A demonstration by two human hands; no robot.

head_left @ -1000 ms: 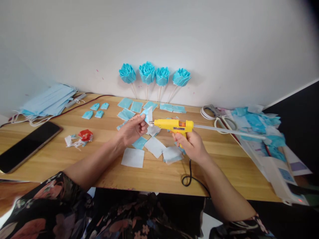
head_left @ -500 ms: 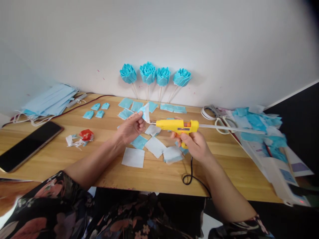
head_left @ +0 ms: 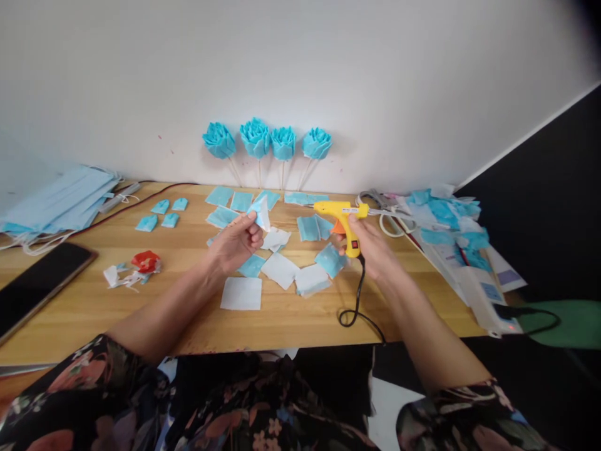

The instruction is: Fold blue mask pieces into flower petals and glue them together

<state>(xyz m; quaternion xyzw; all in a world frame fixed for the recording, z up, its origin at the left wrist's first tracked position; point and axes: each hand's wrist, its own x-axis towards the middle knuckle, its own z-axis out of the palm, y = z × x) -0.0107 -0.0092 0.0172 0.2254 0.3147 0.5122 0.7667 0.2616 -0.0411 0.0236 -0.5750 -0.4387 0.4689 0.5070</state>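
Between thumb and fingers, my left hand (head_left: pixel 237 243) pinches a folded blue-and-white fabric piece (head_left: pixel 261 213) above the table. My right hand (head_left: pixel 369 241) is closed around the handle of a yellow hot glue gun (head_left: pixel 345 216), held upright with its nozzle pointing left, apart from the folded piece. A glue stick (head_left: pixel 382 213) sticks out of its back, and a black cord (head_left: pixel 359 294) hangs from the handle. Under and between my hands lie several cut fabric squares, some blue (head_left: pixel 310 228), some white side up (head_left: pixel 241 293).
Several blue fabric flowers (head_left: pixel 256 138) on sticks lean against the wall. Folded petals (head_left: pixel 147 222), scraps with a red piece (head_left: pixel 146 261), a phone (head_left: pixel 42 282) and face masks (head_left: pixel 61 197) lie left. Scissors (head_left: pixel 392 224), blue scraps (head_left: pixel 446 210) and a power strip (head_left: pixel 491 307) are right.
The glue gun has moved right, away from the folded piece, and turned from lying sideways to upright. My left hand still pinches the piece. The whole view has shifted right.
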